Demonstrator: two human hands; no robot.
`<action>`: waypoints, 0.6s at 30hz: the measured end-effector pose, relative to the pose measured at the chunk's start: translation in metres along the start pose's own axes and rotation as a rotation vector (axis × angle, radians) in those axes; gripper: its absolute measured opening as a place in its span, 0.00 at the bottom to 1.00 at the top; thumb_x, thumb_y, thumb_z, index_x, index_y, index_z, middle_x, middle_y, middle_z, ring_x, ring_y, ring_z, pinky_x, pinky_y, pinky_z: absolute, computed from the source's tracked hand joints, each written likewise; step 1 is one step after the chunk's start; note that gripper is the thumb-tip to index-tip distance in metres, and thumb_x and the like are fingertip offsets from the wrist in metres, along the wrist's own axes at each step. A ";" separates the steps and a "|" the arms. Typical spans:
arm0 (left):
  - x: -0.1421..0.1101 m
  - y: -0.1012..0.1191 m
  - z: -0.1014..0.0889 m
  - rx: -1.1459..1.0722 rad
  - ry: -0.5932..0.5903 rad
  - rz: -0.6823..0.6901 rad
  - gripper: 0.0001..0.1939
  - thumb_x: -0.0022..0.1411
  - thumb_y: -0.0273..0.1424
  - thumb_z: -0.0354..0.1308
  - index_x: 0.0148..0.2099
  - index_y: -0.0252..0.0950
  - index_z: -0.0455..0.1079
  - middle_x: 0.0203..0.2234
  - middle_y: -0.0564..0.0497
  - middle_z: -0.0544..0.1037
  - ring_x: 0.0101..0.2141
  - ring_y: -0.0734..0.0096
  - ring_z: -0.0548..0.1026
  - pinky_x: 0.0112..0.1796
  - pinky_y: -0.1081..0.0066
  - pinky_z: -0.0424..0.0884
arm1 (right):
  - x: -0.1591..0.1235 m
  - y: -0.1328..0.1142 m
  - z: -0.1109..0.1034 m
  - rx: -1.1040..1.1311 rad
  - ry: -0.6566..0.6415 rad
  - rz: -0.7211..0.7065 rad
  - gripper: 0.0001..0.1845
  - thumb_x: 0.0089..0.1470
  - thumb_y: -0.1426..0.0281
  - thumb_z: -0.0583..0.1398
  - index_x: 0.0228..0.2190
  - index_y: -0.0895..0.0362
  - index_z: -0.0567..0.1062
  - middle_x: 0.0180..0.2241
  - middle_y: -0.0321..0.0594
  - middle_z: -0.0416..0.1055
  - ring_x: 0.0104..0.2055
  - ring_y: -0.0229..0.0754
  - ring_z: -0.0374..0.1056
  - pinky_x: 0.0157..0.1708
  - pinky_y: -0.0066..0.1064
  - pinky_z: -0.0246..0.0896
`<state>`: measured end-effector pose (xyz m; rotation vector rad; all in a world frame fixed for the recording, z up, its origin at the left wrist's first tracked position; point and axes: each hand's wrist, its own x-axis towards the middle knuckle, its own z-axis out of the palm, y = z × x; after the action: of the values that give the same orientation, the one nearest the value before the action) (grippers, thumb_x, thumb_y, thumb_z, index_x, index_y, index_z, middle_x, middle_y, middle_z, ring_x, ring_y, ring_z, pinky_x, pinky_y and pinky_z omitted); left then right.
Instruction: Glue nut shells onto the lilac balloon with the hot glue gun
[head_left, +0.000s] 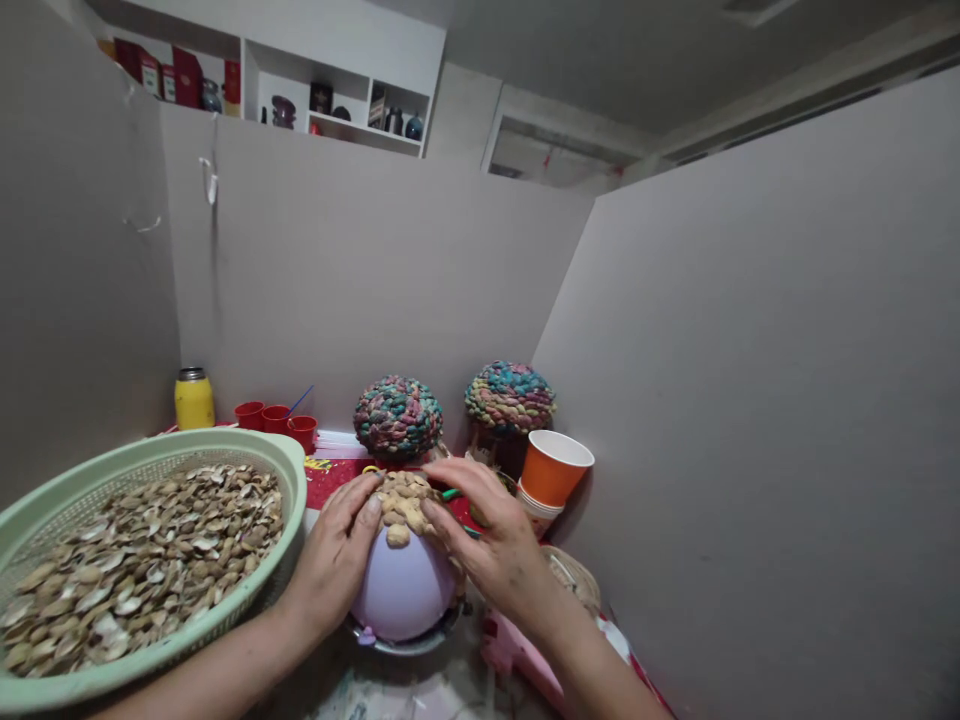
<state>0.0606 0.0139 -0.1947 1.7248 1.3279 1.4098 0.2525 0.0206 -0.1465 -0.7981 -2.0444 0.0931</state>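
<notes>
A lilac balloon (pixel 401 590) sits low in the middle on a grey bowl-like stand (pixel 409 643). A patch of tan shells (pixel 405 503) is stuck on its top. My left hand (pixel 339 555) lies against the balloon's left side, fingers stretched up to the shell patch. My right hand (pixel 480 530) rests on the right side, fingers spread and pressing on the shells. A pale green basket (pixel 277 470) full of loose shells (pixel 142 555) stands at the left, close to my left arm.
Two shell-covered domes in mixed colours (pixel 397 415) (pixel 510 397) stand behind the balloon. Stacked orange paper cups (pixel 553 472) lean at the right. Red cups (pixel 276 418) and a yellow flask (pixel 194 398) stand at the back left. Grey partition walls close in on three sides.
</notes>
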 end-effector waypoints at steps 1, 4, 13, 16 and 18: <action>-0.001 0.000 0.000 -0.005 0.003 0.003 0.26 0.67 0.42 0.45 0.58 0.32 0.68 0.58 0.41 0.71 0.59 0.57 0.64 0.62 0.51 0.54 | -0.001 -0.007 -0.004 -0.028 -0.009 -0.085 0.10 0.61 0.71 0.59 0.45 0.54 0.73 0.43 0.44 0.72 0.47 0.47 0.66 0.49 0.42 0.60; -0.005 0.000 0.000 0.005 -0.001 0.030 0.26 0.68 0.41 0.43 0.58 0.33 0.68 0.57 0.42 0.71 0.60 0.58 0.64 0.62 0.52 0.54 | -0.003 -0.023 -0.008 -0.166 -0.135 -0.234 0.06 0.60 0.75 0.58 0.40 0.55 0.73 0.34 0.41 0.71 0.38 0.45 0.65 0.40 0.39 0.59; -0.009 -0.010 0.005 0.087 -0.004 0.086 0.24 0.69 0.41 0.43 0.59 0.36 0.68 0.59 0.43 0.69 0.61 0.58 0.61 0.62 0.52 0.54 | -0.006 -0.027 -0.002 -0.377 -0.177 -0.320 0.05 0.62 0.73 0.57 0.34 0.58 0.73 0.28 0.39 0.70 0.31 0.43 0.61 0.35 0.37 0.52; -0.010 -0.009 0.005 0.101 0.006 0.099 0.23 0.69 0.40 0.43 0.58 0.37 0.69 0.58 0.43 0.70 0.60 0.58 0.61 0.61 0.51 0.56 | -0.006 -0.027 -0.002 -0.380 -0.162 -0.322 0.06 0.62 0.72 0.57 0.33 0.57 0.73 0.27 0.39 0.71 0.30 0.42 0.62 0.33 0.36 0.52; -0.011 -0.009 0.005 0.108 0.012 0.114 0.22 0.69 0.40 0.44 0.58 0.38 0.69 0.57 0.44 0.71 0.59 0.58 0.62 0.60 0.51 0.57 | -0.006 -0.028 -0.001 -0.369 -0.165 -0.323 0.07 0.63 0.72 0.57 0.33 0.57 0.73 0.27 0.39 0.71 0.30 0.42 0.62 0.33 0.35 0.52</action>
<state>0.0622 0.0078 -0.2080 1.8923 1.3534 1.4360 0.2415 -0.0046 -0.1404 -0.6850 -2.3581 -0.4230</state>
